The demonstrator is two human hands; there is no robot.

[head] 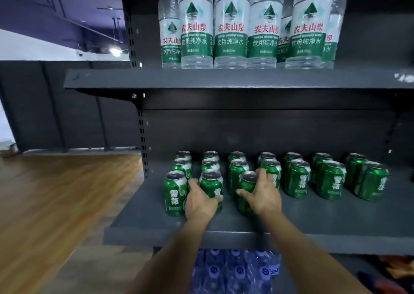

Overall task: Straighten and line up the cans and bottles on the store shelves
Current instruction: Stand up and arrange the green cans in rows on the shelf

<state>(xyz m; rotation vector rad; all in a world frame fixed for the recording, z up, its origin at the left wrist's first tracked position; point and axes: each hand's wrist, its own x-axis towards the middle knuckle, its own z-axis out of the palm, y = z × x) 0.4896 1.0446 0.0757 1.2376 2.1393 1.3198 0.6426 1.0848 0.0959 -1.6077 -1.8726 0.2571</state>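
Green cans stand in several columns on the middle shelf. My left hand is wrapped around the front can of the second column. My right hand grips the front can of the third column, which stands forward of the can row to its right. To the left of my left hand stands another front can. Columns further right hold two cans each, such as one at the far right. Clear water bottles with green labels stand on the upper shelf.
Blue-capped bottles sit on the shelf below. The slotted shelf upright rises at the left. Wooden floor lies left of the unit. Orange packets show at the lower right.
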